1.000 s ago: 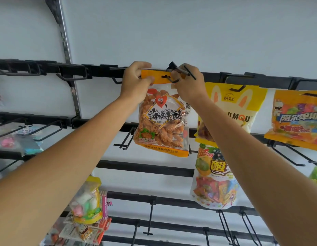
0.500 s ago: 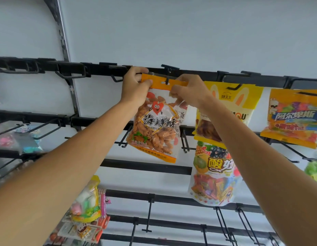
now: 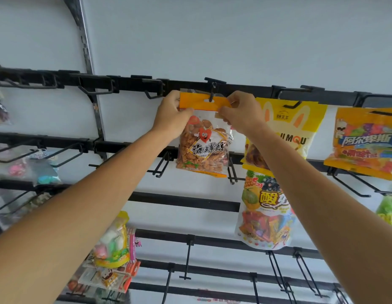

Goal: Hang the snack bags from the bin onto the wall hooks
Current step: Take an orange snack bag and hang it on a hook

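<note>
A clear snack bag [image 3: 202, 148] of orange crisps with an orange header strip hangs at the top rail. A black wall hook [image 3: 213, 93] passes through the slot in the header. My left hand [image 3: 173, 116] pinches the header's left end. My right hand [image 3: 241, 114] pinches its right end. Both arms reach up from below. The bin is out of view.
A yellow rabbit bag [image 3: 298, 128] and an orange candy bag [image 3: 366, 141] hang to the right on the top rail [image 3: 124, 83]. A fruit candy bag [image 3: 265, 211] hangs below them. Several bare hooks stick out at left and below. More bags hang at lower left.
The bag's header slot has slid onto the hook and the bag has moved back toward the wall. Both hands moved from over the hook to the header's two ends.
</note>
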